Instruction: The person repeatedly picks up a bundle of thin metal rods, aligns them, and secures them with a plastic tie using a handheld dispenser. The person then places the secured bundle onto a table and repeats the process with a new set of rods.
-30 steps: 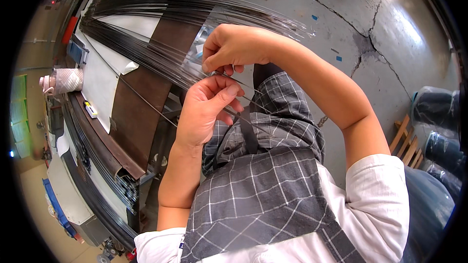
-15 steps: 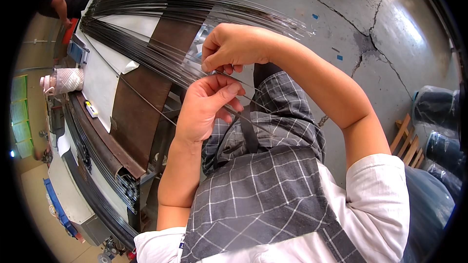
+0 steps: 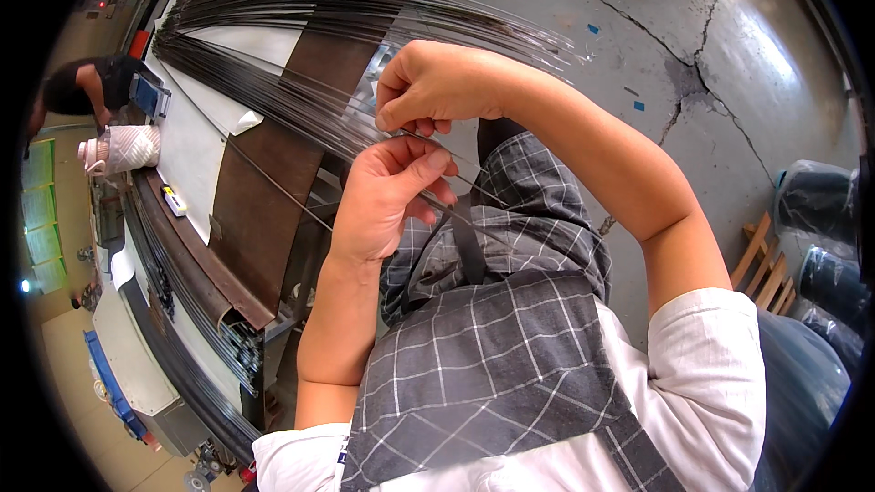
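Two bundles of long, thin dark rods lie fanned out on the table, a far bundle [image 3: 365, 11] and a near bundle [image 3: 246, 82]. My left hand [image 3: 387, 191] is closed, its thumb pressed against the fingers around the ends of a few thin rods [image 3: 462, 180]; their tips stick out past it over my lap. Just beyond it, my right hand [image 3: 433, 82] bends down in a pinch on a thin rod close to the left fingers. Its fingertips partly hide what they grip. Both hands are above the table's near edge, almost touching each other.
On the table lie white paper [image 3: 196, 164], a brown board [image 3: 264, 182], a yellow-and-white cutter [image 3: 173, 201] and a wrapped pink container [image 3: 128, 148]. Another person [image 3: 87, 87] stands at the far left. Plastic-wrapped dark rolls [image 3: 816, 200] and a wooden pallet [image 3: 766, 264] are at the right.
The other person at the left has moved nearer, toward the wrapped container. My two hands hold almost the same place and grip.
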{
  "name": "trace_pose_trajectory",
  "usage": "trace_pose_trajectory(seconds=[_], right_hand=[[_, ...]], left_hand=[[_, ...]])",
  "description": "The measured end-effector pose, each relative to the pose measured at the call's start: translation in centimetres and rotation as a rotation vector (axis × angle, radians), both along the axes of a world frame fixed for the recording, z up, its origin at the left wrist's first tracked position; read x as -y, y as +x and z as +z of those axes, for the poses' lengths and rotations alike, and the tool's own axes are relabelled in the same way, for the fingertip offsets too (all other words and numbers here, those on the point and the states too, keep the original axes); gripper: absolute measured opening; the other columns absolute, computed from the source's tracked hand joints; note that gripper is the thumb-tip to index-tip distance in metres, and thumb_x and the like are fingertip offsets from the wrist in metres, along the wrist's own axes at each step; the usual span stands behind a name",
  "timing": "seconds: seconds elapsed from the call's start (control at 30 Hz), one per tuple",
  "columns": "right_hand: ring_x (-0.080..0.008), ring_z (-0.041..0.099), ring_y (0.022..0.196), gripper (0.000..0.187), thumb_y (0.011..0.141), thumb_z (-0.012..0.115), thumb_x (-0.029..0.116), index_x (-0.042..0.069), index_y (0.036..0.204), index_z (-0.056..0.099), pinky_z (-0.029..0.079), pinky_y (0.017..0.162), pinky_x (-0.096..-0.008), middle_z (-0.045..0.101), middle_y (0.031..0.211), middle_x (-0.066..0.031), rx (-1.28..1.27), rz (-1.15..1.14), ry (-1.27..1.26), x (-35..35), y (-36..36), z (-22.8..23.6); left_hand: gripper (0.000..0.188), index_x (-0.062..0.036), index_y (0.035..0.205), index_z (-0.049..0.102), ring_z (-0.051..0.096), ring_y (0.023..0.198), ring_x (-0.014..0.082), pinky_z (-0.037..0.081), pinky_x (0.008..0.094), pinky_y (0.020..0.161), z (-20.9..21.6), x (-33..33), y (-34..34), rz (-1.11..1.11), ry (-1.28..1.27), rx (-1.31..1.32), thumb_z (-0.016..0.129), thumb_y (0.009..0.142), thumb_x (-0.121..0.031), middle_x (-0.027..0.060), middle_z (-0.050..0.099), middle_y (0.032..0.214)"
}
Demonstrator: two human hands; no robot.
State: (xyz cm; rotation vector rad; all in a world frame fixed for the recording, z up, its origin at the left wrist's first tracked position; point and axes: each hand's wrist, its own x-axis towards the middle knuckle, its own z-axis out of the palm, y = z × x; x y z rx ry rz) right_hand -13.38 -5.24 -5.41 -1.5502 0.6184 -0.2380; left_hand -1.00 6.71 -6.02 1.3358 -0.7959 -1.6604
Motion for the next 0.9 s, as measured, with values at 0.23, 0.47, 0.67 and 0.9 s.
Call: trace_pose_trajectory(seconds=[0.23,0.47,0.67,0.9], right_hand=[[-0.0091,0.053,0.052,0.017,0.074,0.063,0.016,-0.001,0.074,0.063,0.042,0.048,-0.0227,0.056,0.06,-0.0027,0.05,-0.009,0.042,-0.4,0.3,0.3],[-0.009,0.053,0.052,0.018,0.073,0.066,0.017,0.0,0.07,0.061,0.041,0.047,-0.022,0.055,0.058,-0.0032,0.032,-0.03,0.048,-0.3,0.2,0.4],[-0.0086,0.052,0.051,0.019,0.072,0.068,0.019,0.002,0.068,0.06,0.04,0.046,-0.0215,0.054,0.056,-0.0029,0.033,-0.02,0.056,-0.8,0.5,0.2],[-0.0083,0.052,0.051,0.019,0.073,0.068,0.019,0.001,0.07,0.061,0.039,0.045,-0.0214,0.055,0.056,-0.0031,0.014,-0.02,0.054,-0.7,0.7,0.1]], left_hand=[[0.017,0.0009,0.09,0.057,0.062,0.059,0.013,0.045,0.0178,0.039,0.3,-0.2,-0.3,0.029,-0.025,0.047,0.062,0.083,-0.014,0.0109,0.064,0.082],[0.026,0.0065,0.09,0.056,0.062,0.058,0.0168,0.043,0.0186,0.035,0.4,-1.2,0.7,0.049,-0.083,-0.079,0.05,0.086,-0.018,0.0175,0.063,0.084],[0.028,0.0061,0.087,0.057,0.062,0.055,0.0161,0.041,0.0178,0.033,0.1,-1.9,0.8,0.062,-0.016,-0.192,0.048,0.089,-0.021,0.0179,0.062,0.082],[0.015,0.0024,0.086,0.058,0.06,0.054,0.0103,0.039,0.015,0.035,-0.3,-2.0,0.5,0.028,-0.015,-0.182,0.062,0.084,-0.012,0.013,0.063,0.08]])
